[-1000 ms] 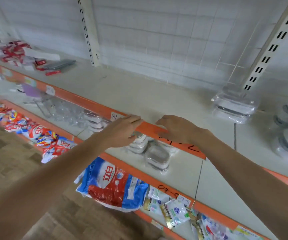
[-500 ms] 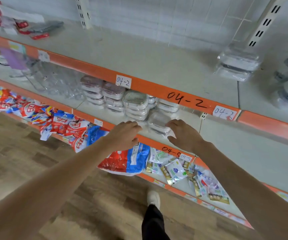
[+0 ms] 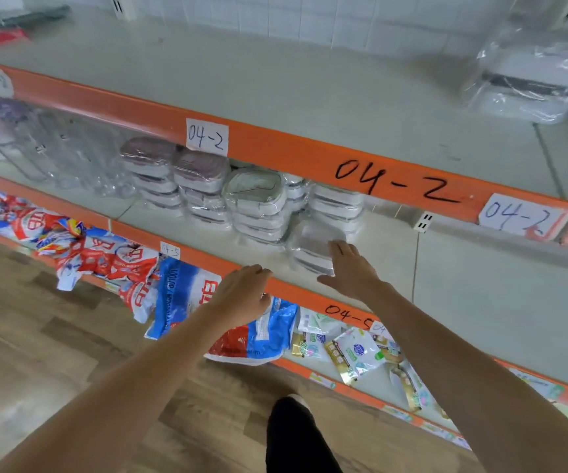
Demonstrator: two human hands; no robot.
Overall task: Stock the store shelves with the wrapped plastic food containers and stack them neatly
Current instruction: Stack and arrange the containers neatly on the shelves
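Stacks of wrapped plastic food containers (image 3: 258, 199) stand in a row on the middle shelf (image 3: 446, 285) under the orange rail marked 04-2. In front of them sits a short stack of wrapped containers (image 3: 313, 245). My right hand (image 3: 351, 271) reaches over the shelf edge with fingers straight, its fingertips at the right side of that short stack. My left hand (image 3: 243, 293) hovers at the orange shelf edge, fingers loosely bent, holding nothing. Another wrapped stack (image 3: 532, 76) stands on the top shelf at far right.
Clear plastic jugs (image 3: 57, 148) stand left of the container stacks. Red and blue bags (image 3: 180, 291) and small packets (image 3: 354, 349) hang over the bottom shelf. Wooden floor lies below, with my dark trouser leg (image 3: 293, 438) in view.
The view has dropped from the top shelf to the middle one. Both hands have moved down from the upper rail; my right hand now reaches the short front stack.
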